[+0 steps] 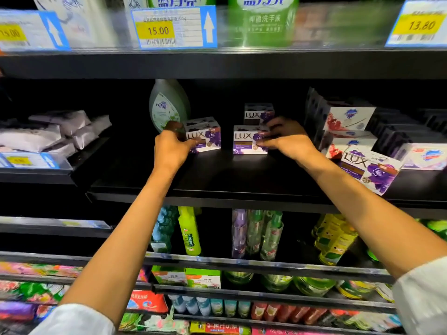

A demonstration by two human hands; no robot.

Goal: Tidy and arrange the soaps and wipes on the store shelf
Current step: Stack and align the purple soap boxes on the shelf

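On the dark shelf [217, 175], her left hand [169, 151] gripped one purple Lux soap box [205, 136]; the right hand [285, 139] pinched another Lux box [246, 141] beside it.

The Lux soap boxes [204, 136] are white and purple with a purple flower print. The Safeguard boxes [348, 118] on the right are white with red blossoms and a blue badge. The shelf [217, 175] is black. Price tags [158, 30] are yellow, framed blue. The far bottle [167, 105] is grey-green.
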